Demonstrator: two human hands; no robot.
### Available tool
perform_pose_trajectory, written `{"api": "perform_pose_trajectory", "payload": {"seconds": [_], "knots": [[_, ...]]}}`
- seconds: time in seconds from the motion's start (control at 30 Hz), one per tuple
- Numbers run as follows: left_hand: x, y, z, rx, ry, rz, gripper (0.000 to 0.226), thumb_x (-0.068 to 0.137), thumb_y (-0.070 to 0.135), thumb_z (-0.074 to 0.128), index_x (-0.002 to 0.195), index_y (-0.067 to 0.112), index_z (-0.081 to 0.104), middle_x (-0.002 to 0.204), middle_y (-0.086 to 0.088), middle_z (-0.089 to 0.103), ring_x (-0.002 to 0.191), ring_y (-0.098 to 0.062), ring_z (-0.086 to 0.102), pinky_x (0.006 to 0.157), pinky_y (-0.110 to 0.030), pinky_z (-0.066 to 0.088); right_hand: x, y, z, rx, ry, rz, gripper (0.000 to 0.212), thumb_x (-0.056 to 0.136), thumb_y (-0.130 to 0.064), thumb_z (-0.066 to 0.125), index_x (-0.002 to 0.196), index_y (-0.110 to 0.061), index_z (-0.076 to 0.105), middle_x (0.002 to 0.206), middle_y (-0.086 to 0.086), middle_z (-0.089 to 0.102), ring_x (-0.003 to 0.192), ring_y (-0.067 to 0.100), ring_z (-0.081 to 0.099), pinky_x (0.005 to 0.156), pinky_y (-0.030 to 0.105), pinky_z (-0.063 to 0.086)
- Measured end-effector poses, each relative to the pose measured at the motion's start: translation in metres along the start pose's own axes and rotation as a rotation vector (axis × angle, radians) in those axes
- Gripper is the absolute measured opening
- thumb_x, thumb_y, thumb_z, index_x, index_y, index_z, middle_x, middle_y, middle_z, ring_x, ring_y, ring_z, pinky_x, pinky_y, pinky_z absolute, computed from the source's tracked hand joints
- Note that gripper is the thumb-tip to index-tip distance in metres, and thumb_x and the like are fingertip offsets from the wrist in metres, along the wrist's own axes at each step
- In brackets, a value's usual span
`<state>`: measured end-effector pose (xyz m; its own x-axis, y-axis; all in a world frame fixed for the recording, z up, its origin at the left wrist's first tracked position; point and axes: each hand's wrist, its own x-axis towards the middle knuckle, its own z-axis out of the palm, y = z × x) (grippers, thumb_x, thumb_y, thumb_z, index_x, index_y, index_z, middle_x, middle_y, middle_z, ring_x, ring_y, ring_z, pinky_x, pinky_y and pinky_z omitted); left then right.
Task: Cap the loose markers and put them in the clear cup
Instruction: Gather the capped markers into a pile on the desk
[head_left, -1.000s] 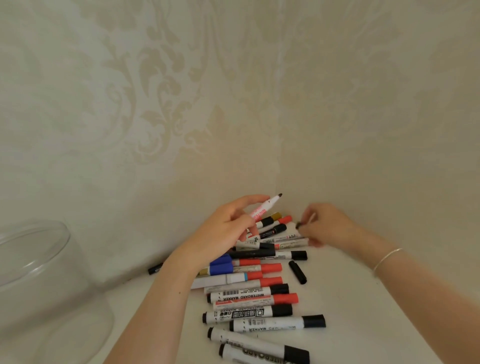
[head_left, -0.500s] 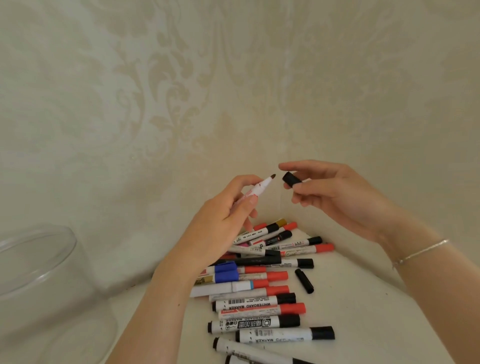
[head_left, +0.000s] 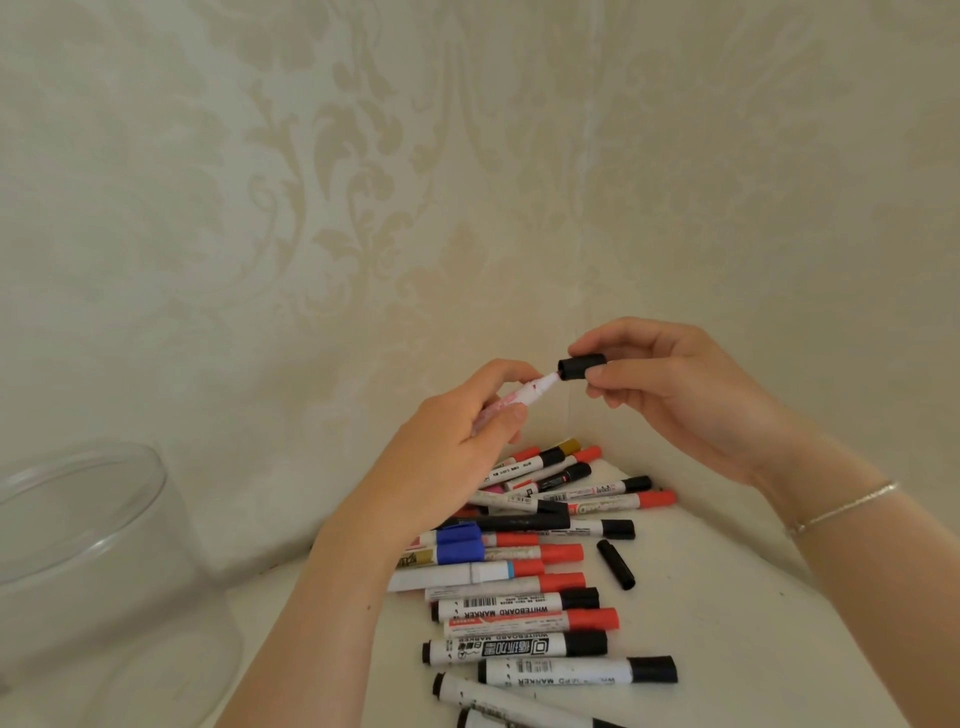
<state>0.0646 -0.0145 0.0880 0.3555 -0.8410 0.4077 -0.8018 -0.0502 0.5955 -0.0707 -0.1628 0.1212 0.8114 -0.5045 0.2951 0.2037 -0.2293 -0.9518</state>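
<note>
1. Since the earlier frames the right hand (head_left: 691, 395) has carried the black cap (head_left: 581, 366) from the pile up to the marker (head_left: 524, 402); half a second ago there was a gap between cap and tip, now the cap mouth sits over the nib, touching or just started on.
2. Left hand (head_left: 457, 447): fingers and thumb curled round the marker barrel, tip pointing up and right, held above the pile.
3. Right hand: thumb and fingertips pinch the black cap, the other fingers curled loosely under it.
4. Progress, as a judgement: early. The cap looks not yet pushed home. Clear cup (head_left: 98, 582) at the left edge, well apart from the hands, shows no markers inside as far as the frame reveals.
5. Left to do: seat this cap, drop the marker in the cup, then work through the marker pile (head_left: 524, 566) on the white surface (head_left: 727, 649).
6. Counts: hands 2; held marker 1; held cap 1; clear cup 1.
7. Loose black cap (head_left: 615, 564) lying alone right of the pile: 1.
8. Pile: roughly eighteen to twenty markers, overlapped, exact count cannot be told. Red or orange caps about eight, black caps about seven, blue two, gold one or two.
9. Most pile markers look capped; any uncapped ones cannot be picked out here.
10. Silver bracelet (head_left: 841, 506) on the right wrist: 1.
</note>
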Motion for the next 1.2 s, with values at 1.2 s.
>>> {"api": "perform_pose_trajectory", "payload": {"seconds": [1.2], "knots": [[0.007,0.001,0.023,0.472,0.163,0.041,0.036,0.099,0.05,0.026,0.117,0.026,0.046,0.059,0.01,0.044,0.057,-0.014,0.054,0.056,-0.031,0.045,0.013,-0.008,0.01,-0.32,-0.114,0.024,0.017,0.079,0.0,0.07,0.095,-0.001,0.073,0.082,0.017,0.073,0.069,0.018,0.068,0.068,0.019,0.057]]}}
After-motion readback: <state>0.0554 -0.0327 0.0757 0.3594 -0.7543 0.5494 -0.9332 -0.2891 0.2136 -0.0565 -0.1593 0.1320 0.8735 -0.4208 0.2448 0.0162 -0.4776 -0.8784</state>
